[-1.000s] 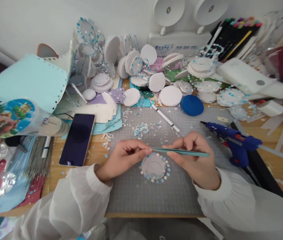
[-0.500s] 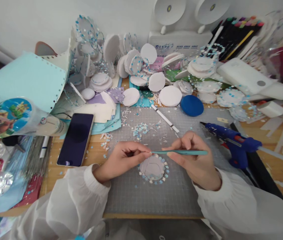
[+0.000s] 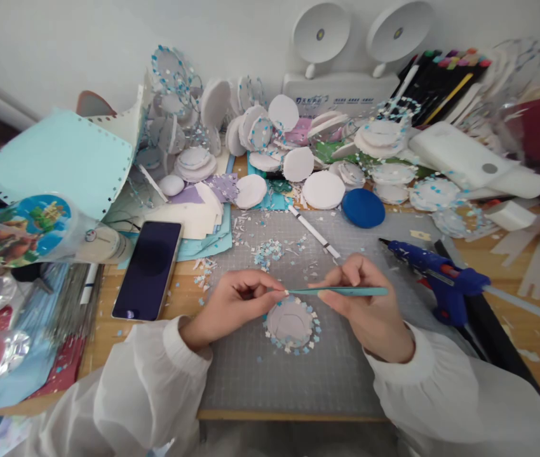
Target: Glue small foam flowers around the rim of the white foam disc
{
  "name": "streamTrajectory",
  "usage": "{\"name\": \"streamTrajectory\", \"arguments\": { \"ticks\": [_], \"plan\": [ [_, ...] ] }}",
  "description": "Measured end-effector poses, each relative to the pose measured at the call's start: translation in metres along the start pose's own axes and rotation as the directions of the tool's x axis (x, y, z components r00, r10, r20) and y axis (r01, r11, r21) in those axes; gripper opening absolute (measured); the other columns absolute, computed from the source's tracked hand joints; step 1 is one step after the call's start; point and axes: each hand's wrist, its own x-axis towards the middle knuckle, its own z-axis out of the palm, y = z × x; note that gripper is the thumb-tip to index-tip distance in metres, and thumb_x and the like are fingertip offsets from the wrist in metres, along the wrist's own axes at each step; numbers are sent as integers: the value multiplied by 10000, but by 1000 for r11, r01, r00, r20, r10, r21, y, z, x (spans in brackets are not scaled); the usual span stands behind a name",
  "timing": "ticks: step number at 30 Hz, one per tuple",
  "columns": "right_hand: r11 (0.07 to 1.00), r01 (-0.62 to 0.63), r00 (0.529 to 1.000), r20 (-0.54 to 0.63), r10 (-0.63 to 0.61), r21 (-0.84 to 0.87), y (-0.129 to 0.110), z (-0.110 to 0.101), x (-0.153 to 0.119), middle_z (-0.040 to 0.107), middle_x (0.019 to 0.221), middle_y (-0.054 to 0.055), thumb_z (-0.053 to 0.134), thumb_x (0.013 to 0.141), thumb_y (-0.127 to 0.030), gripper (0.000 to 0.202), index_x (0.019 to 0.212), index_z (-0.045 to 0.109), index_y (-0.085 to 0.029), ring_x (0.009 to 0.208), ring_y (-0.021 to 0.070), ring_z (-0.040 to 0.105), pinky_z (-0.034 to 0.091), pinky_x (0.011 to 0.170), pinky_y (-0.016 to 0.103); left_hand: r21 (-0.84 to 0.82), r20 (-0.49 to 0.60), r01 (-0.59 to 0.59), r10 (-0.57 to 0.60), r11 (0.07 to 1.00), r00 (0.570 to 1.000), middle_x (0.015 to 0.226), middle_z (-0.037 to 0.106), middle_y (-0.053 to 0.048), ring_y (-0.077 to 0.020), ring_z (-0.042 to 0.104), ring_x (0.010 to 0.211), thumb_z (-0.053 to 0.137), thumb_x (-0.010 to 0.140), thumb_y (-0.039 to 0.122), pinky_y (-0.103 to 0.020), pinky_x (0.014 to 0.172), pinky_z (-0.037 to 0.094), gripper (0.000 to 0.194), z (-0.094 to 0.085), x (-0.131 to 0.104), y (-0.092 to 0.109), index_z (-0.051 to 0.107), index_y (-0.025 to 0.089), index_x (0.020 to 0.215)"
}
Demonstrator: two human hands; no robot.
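Teal tweezers (image 3: 353,291) lie level between the fingers and thumb of my right hand (image 3: 370,304), their tip pointing left. My left hand (image 3: 241,301) pinches at that tip; a tiny pale piece seems to show there, too small to make out. Just below the tip, on the grey cutting mat (image 3: 293,387), lies a round pale disc (image 3: 290,322) ringed with small blue and white flower pieces. Behind my hands sits a loose heap of such pieces (image 3: 270,251), with a white pen (image 3: 314,231) to its right.
A blue glue gun (image 3: 441,273) lies on the right and a phone (image 3: 148,270) on the left. A blue round pad (image 3: 363,208) and many white discs (image 3: 324,190) line the back. A plastic cup (image 3: 32,228) stands far left.
The camera view has shifted slightly, so the scene sits a little lower. Both hands keep nearly the same pose, with the tweezers still at my left fingertips.
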Motion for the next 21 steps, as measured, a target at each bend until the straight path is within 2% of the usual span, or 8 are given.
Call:
{"name": "streamTrajectory", "arguments": {
  "ticks": [6,9,17,21],
  "plan": [
    [999,13,1000,9,-13,-44,-1,0,-1,684,708,-26,741,742,-224,386,726,355,-237,774,206,727,575,668,294,-1,16,-8,8,1000,1000,504,432,33,-70,316,487,684,781,332,-202,464,278,200,1,0,-1,734,140,810],
    [999,14,1000,14,-14,-53,-1,0,-1,681,704,-22,741,743,-244,394,725,348,-237,770,207,725,571,657,294,3,7,-9,9,1000,1000,512,454,26,-76,328,491,689,774,335,-208,468,282,198,1,0,-1,735,144,798],
    [998,-59,998,26,58,32,-1,-2,0,672,693,-41,752,730,-211,398,726,354,-233,748,180,717,529,588,236,-28,30,-5,6,1000,1000,499,401,43,-72,308,487,686,777,323,-208,464,264,176,0,-1,-2,733,156,810],
    [997,-67,997,26,66,35,-1,-2,0,691,710,-29,747,734,-211,386,728,361,-233,739,181,712,526,602,250,-36,34,-7,8,999,999,498,372,51,-68,297,488,687,781,321,-204,466,262,173,0,-1,-1,730,156,809]
  ]
}}
